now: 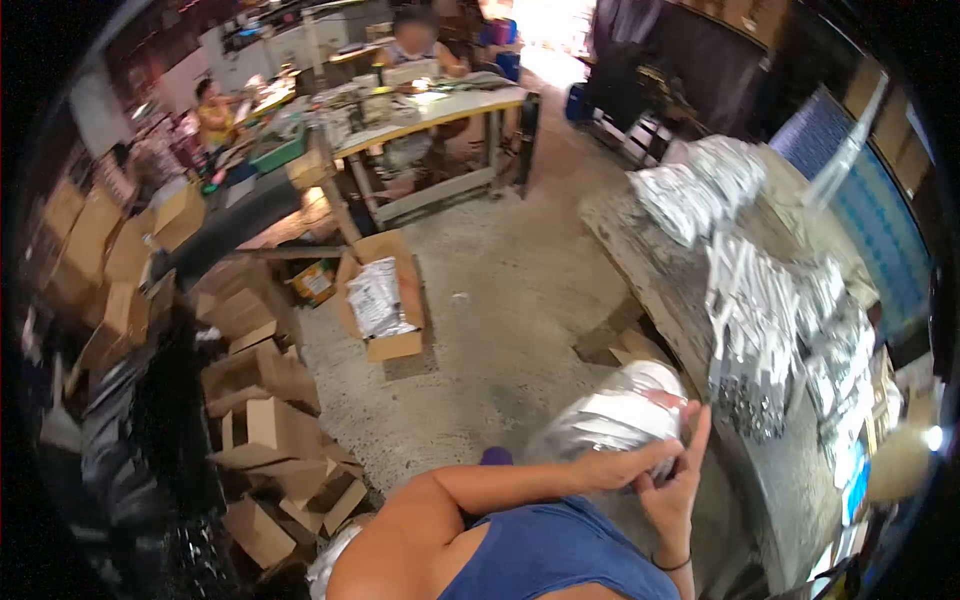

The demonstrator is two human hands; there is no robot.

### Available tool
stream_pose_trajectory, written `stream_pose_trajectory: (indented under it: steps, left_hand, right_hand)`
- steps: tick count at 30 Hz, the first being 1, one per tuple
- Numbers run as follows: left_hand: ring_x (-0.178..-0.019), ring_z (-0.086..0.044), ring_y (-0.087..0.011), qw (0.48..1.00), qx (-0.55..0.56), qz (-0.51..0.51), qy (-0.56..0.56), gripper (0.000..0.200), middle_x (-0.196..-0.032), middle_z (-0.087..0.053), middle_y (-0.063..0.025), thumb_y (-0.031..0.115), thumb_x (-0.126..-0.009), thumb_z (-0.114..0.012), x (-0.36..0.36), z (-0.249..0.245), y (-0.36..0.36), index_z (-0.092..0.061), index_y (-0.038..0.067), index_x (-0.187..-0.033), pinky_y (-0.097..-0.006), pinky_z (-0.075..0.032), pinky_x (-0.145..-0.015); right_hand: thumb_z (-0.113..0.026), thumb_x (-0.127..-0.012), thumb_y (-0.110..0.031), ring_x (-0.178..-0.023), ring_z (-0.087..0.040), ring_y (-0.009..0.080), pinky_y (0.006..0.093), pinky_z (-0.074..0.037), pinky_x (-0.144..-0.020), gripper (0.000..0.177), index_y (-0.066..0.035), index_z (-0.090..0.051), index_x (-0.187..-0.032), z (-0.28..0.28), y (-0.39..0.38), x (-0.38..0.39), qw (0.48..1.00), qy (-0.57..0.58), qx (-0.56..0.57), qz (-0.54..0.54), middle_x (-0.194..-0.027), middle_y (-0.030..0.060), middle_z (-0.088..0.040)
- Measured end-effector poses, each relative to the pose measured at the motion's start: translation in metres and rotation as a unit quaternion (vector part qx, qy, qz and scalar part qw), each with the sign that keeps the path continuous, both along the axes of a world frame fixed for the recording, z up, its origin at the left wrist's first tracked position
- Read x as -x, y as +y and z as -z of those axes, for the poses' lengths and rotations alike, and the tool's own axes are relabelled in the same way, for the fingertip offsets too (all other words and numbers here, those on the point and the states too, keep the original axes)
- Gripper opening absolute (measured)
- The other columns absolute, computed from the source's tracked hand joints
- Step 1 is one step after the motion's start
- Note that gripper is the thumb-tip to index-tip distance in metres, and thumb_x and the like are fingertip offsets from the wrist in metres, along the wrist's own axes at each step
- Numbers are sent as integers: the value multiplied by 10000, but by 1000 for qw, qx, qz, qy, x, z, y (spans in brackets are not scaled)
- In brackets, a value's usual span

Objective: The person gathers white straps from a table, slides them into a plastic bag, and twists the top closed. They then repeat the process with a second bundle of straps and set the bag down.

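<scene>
A bundle of white and silvery foil-like sheets or bags (pixel 625 410), partly smeared by motion, is held in front of my body, above the floor. My left hand (pixel 625 467) reaches across from the left and is closed on the bundle's near edge. Beside it, my right hand (pixel 675 490), with a dark band on the wrist, grips the bundle's right end, its fingers pointing up along the side. The fingertips of both hands almost meet, and the bundle hides part of the grip.
To the right, a long grey table (pixel 650 260) carries silvery bundles (pixel 755 330). An open carton (pixel 395 347) with silvery packets stands on the floor. Empty cartons (pixel 265 430) pile up at left. Two people sit farther back, one behind a cluttered white worktable (pixel 440 120).
</scene>
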State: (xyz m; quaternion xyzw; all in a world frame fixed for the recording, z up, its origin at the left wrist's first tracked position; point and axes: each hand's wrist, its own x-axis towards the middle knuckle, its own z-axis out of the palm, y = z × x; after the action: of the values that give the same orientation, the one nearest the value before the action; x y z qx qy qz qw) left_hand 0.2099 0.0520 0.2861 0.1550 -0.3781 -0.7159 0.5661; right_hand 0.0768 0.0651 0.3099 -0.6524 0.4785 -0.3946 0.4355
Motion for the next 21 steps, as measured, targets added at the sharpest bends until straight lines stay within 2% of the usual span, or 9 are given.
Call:
stream_pose_trajectory:
  steps: [2, 5, 7, 8, 10, 12, 16, 18, 21]
  left_hand:
    - [-1146, -462, -133, 998, 21, 7, -62, 548, -1353, -426, -44, 195, -938, -537, 5, -9, 5, -299, 28, -1403, -292, -392, -974]
    - [-1165, -454, -180, 986, 76, 28, -144, 646, -1302, -466, -71, 318, -867, -636, 9, -6, 7, -344, 32, -1368, -311, -365, -997]
    - [-1200, -448, -256, 941, 218, -35, -256, 760, -1311, -466, -145, 453, -819, -646, 0, -1, 4, -345, 40, -1383, -373, -337, -1019]
    - [-1200, -448, -256, 941, 216, -38, -258, 760, -1311, -466, -145, 453, -819, -646, -6, -3, 2, -345, 40, -1383, -373, -337, -1019]
    - [-1184, -462, -284, 814, 404, -116, -401, 736, -1275, -495, -143, 458, -825, -639, -16, -8, -5, -363, 47, -1370, -379, -344, -1016]
    - [-1174, -468, -280, 762, 464, -160, -423, 721, -1268, -501, -141, 443, -826, -640, -17, -13, -8, -368, 51, -1366, -377, -353, -1004]
    - [-1154, -480, -273, 970, 202, -75, -112, 692, -1252, -511, -136, 414, -827, -643, -5, -23, -8, -377, 58, -1358, -375, -372, -981]
    - [-1144, -486, -269, 986, 154, -45, -39, 678, -1244, -516, -133, 399, -828, -644, -6, -30, -11, -382, 62, -1354, -373, -382, -969]
    - [-1129, -495, -264, 989, 145, -2, -30, 657, -1232, -523, -130, 377, -830, -646, -10, -30, -12, -389, 67, -1348, -371, -396, -952]
  right_hand:
    - [-709, -706, -18, -1215, -463, 246, 329, -411, -971, 1000, -23, -59, -1467, 0, -1, 0, 996, -44, 75, -24, -1381, 183, -396]
    - [-719, -712, -42, -1261, -414, 256, 348, -362, -1022, 995, -2, -66, -1461, -5, 5, 19, 996, -40, 75, -20, -1422, 180, -340]
    - [-844, -646, -344, -1332, -303, 248, 360, -275, -1078, 1159, 21, -101, -1456, 5, -3, 37, 986, 0, 158, -53, -1482, 150, -232]
    - [-844, -646, -344, -1332, -303, 248, 360, -275, -1078, 1159, 21, -101, -1456, 4, -2, 40, 986, -2, 157, -57, -1482, 150, -232]
    - [-849, -595, -439, -1326, -311, 246, 363, -288, -1072, 1235, 23, -94, -1456, -9, 1, 43, 995, 6, 93, -46, -1480, 152, -233]
    - [-848, -618, -406, -1311, -335, 249, 368, -310, -1059, 1218, 12, -75, -1460, -22, 6, 32, 994, -26, 72, -81, -1471, 144, -244]
    - [-844, -665, -239, -1271, -388, 277, 372, -347, -1029, 1191, -16, 7, -1467, -16, 3, 19, 989, -94, 70, -86, -1459, 157, -250]
    - [-818, -691, -185, -1288, -364, 284, 373, -334, -1036, 1153, -18, 16, -1468, -18, -2, 9, 988, -104, 90, -75, -1459, 175, -238]
    - [-767, -745, -266, -1337, -282, 292, 395, -269, -1077, 1108, 8, 35, -1459, -21, -12, 12, 977, 3, 186, -106, -1472, 192, -204]
